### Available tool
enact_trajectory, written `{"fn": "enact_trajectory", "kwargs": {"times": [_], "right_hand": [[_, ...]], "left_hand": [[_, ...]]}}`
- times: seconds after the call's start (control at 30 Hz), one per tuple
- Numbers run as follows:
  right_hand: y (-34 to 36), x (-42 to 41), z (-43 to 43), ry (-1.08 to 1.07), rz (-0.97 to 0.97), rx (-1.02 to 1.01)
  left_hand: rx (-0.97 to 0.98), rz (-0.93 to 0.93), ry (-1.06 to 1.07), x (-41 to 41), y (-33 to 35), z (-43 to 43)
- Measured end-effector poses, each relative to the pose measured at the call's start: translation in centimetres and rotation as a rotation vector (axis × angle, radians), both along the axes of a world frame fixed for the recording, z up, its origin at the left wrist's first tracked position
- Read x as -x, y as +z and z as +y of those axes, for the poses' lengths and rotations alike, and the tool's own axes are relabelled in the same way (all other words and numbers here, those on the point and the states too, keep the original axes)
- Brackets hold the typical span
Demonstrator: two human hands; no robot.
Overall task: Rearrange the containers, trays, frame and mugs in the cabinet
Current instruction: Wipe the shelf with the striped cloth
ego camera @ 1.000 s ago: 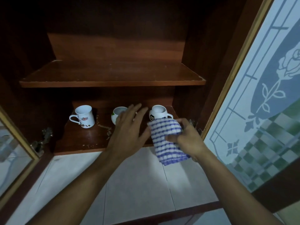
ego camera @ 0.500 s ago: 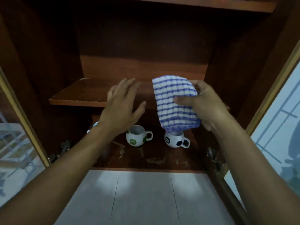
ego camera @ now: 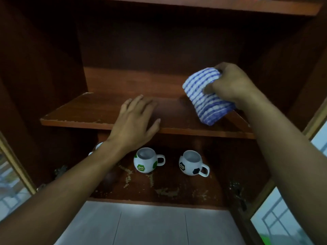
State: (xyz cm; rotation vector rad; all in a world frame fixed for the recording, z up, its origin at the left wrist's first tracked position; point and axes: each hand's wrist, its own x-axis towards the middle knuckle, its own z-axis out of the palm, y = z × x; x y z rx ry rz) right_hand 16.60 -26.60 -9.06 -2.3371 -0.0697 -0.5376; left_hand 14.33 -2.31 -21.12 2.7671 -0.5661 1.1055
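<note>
White ceramic: green-patched mug [ego camera: 145, 162] and black-patched mug [ego camera: 191, 163] stand upright on the lower shelf [ego camera: 168, 190], mouths up, handles pointing right. A third mug [ego camera: 98, 146] is mostly hidden behind the left wrist. Above them, at the middle shelf [ego camera: 99, 110], the right hand [ego camera: 231, 85] has its fingers curled round a bunched blue-striped cloth [ego camera: 207, 98]. The left hand [ego camera: 134, 124] lies flat on the front edge, fingers spread. Looks like a wiping step; next, probably a sweep leftward along the board.

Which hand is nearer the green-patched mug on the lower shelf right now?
Left. The left hand rests on the middle shelf edge just above the green-patched mug; the right hand grips the striped cloth farther up and to the right.
</note>
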Motion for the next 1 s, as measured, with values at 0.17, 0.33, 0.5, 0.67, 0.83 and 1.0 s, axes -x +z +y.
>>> {"fn": "enact_trajectory", "kwargs": {"times": [0.17,0.33,0.5,0.67,0.83,1.0], "right_hand": [[-0.3,-0.8,-1.3,-0.248,-0.026,0.346],[-2.4,-1.2,-1.5,-0.371,0.104,0.52],[-5.0,-1.2,0.2,-0.309,0.209,0.497],[-4.3,-0.3,3.4,0.031,0.317,0.353],[-2.0,0.1,2.9,0.214,0.276,0.051],[0.6,-2.8,-1.1,-0.2,0.074,0.405]], "left_hand": [[-0.041,-0.041,-0.039,-0.1,-0.5,0.2],[-0.082,-0.022,-0.048,0.0,-0.7,0.3],[-0.115,-0.005,-0.07,-0.2,-0.7,0.5],[-0.097,-0.013,-0.065,-0.3,-0.9,0.4],[-0.074,-0.033,-0.076,-0.4,-0.9,0.5],[-0.051,-0.028,-0.09,-0.4,-1.0,0.4]]}}
